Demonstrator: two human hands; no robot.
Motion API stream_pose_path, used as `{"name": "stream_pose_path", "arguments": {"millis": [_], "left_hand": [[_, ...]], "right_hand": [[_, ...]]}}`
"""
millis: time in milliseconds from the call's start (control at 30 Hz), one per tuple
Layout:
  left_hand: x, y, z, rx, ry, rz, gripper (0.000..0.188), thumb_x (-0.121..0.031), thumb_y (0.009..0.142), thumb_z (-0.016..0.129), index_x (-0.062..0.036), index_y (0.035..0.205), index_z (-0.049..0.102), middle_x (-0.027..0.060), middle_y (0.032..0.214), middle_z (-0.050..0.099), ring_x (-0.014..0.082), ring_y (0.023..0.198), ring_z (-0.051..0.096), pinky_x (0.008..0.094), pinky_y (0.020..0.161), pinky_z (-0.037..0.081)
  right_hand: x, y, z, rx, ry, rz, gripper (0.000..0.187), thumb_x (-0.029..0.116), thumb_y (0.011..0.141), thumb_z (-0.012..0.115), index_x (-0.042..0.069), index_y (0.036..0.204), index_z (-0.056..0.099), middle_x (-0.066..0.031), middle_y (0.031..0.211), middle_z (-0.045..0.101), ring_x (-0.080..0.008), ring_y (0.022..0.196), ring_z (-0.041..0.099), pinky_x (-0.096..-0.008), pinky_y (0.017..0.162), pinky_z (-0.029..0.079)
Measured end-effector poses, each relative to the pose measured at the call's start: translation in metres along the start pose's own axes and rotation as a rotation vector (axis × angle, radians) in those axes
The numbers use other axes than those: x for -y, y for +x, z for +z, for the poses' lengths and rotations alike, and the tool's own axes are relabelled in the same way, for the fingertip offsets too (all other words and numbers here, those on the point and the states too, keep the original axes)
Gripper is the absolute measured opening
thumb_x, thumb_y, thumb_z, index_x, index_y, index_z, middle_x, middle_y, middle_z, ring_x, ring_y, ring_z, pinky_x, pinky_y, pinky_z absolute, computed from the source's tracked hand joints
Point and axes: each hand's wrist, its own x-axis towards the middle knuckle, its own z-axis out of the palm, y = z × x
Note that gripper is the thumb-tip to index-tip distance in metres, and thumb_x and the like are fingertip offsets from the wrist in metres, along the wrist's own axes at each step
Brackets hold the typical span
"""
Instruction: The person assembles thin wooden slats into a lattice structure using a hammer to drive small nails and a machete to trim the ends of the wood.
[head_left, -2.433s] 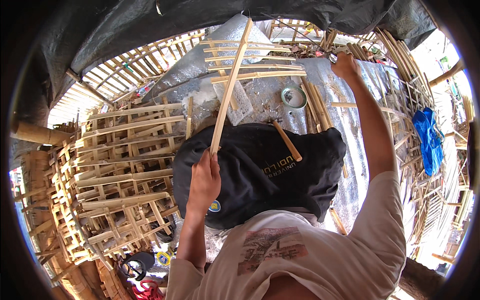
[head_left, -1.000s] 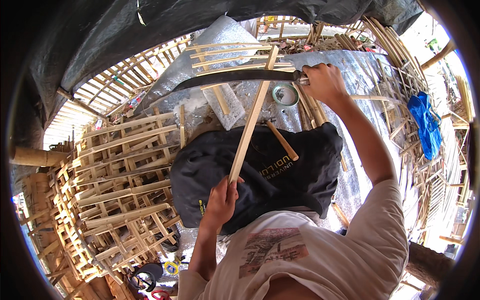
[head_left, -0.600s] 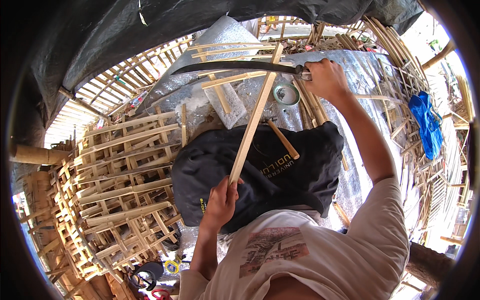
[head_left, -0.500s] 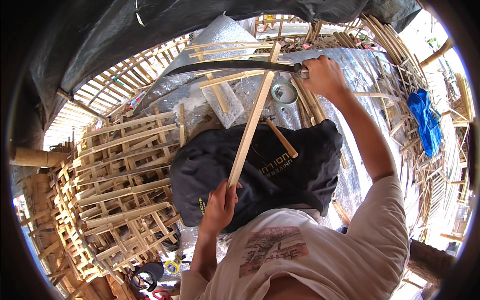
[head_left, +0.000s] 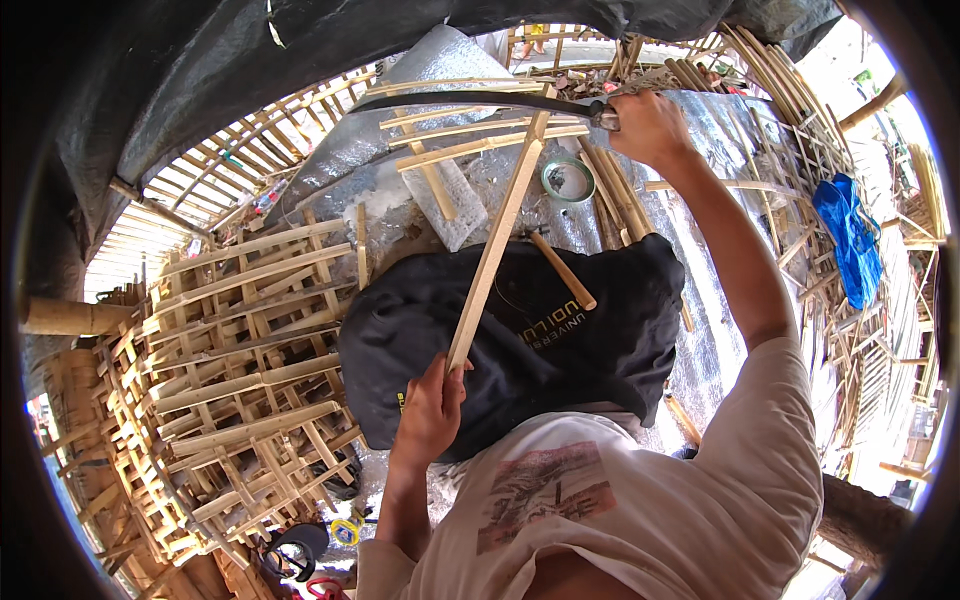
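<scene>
My left hand (head_left: 432, 408) is closed around the near end of a long bamboo strip (head_left: 497, 250), which slants away from me over a black cloth (head_left: 430, 300) on my lap. In my right hand (head_left: 648, 128) is the handle of a long, dark, slightly curved machete (head_left: 470, 100). Its blade points left and lies across the strip near the far end; whether the edge touches is hard to tell. A short round wooden stick (head_left: 565, 272) rests on the cloth, right of the strip.
Bamboo lattice panels (head_left: 245, 380) are stacked at the left. Ahead lie loose bamboo strips (head_left: 490, 142), a pale block (head_left: 450, 205) and a round green-rimmed tin (head_left: 568, 182). A blue bag (head_left: 848, 240) hangs at the right. Yellow tape (head_left: 345, 531) sits at the lower left.
The machete has moved farther away along the bamboo strip, toward its far end, with my right hand. My left hand and the strip have shifted slightly left.
</scene>
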Motion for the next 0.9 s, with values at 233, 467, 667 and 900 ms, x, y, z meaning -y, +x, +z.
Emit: {"name": "stream_pose_path", "arguments": {"millis": [233,467,667,900], "left_hand": [[0.001,-0.004,0.003,0.045,0.014,-0.003,0.009,-0.008,0.102,0.048,-0.0019,0.101,0.055,0.0113,0.061,0.051,0.0238,0.050,0.053,0.0345,0.053,0.043],[-0.002,-0.001,0.003,-0.003,0.056,0.004,0.008,-0.007,0.101,0.049,-0.0015,0.102,0.055,0.0132,0.061,0.053,0.0280,0.052,0.057,0.0357,0.054,0.045],[-0.014,-0.008,-0.005,-0.089,0.071,0.077,0.008,-0.005,0.100,0.049,-0.0013,0.103,0.056,0.0155,0.061,0.052,0.0321,0.051,0.055,0.0380,0.051,0.041],[-0.004,0.004,-0.024,-0.149,0.152,0.007,0.010,-0.004,0.100,0.048,-0.0011,0.106,0.056,0.0176,0.062,0.052,0.0333,0.050,0.052,0.0379,0.050,0.039]], "right_hand": [[0.017,-0.006,-0.013,0.041,-0.047,-0.034,0.025,0.021,0.074,0.068,0.008,0.096,0.071,-0.0206,0.092,0.069,-0.0374,0.090,0.070,-0.0474,0.083,0.057],[0.019,-0.021,-0.007,-0.053,-0.169,-0.167,0.028,0.020,0.075,0.070,0.009,0.101,0.071,-0.0201,0.097,0.070,-0.0349,0.085,0.069,-0.0441,0.081,0.057],[-0.045,0.026,-0.019,-0.011,-0.068,0.184,0.029,0.026,0.079,0.067,0.006,0.100,0.069,-0.0212,0.099,0.070,-0.0365,0.098,0.069,-0.0480,0.089,0.055],[-0.082,0.031,0.027,-0.141,0.062,0.339,0.039,0.036,0.081,0.068,0.004,0.104,0.070,-0.0233,0.106,0.069,-0.0401,0.103,0.067,-0.0492,0.092,0.052]]}}
